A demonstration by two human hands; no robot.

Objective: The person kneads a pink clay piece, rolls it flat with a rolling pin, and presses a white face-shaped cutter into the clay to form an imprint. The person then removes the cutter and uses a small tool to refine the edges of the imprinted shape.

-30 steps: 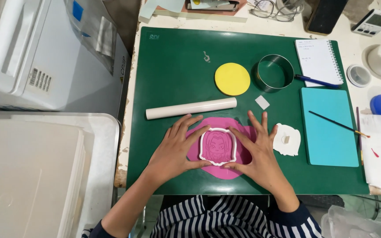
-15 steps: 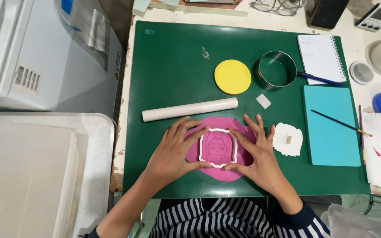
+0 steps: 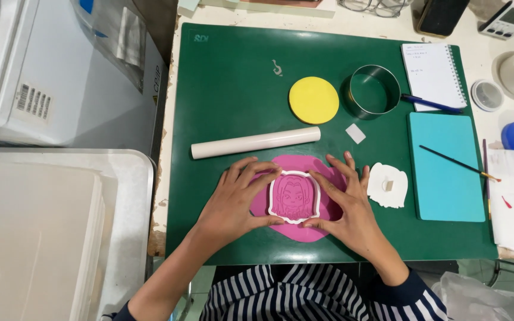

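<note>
Fingers of both hands frame a white cutter (image 3: 293,197) with a cartoon-head outline, which sits pressed into a flat sheet of pink clay (image 3: 322,223) near the front edge of a green cutting mat (image 3: 233,77). The left hand (image 3: 230,205) is spread open, thumb and fingertips touching the cutter's left and lower rim; the right hand (image 3: 352,208) is likewise open, its fingertips against the right and lower rim. Neither hand grips anything; both rest flat, bracing the cutter from its sides.

Judging by how things lie, the clay is already rolled out and the cutter is seated in it, with a face pattern showing inside the outline. The surplus pink around the cutter is not yet pulled away, and the cutter has not been lifted off.

Just beyond the hands lies a cream rolling pin (image 3: 256,142), apart from the clay. Farther back sit a yellow clay disc (image 3: 313,100) and a metal ring (image 3: 374,91), side by side. Right of the right hand is a white clay scrap (image 3: 388,185), then a teal pad (image 3: 445,166) with a thin brush (image 3: 456,161) lying across it. A spiral notebook (image 3: 432,74) with a blue pen (image 3: 431,104) lies behind that.
</note>
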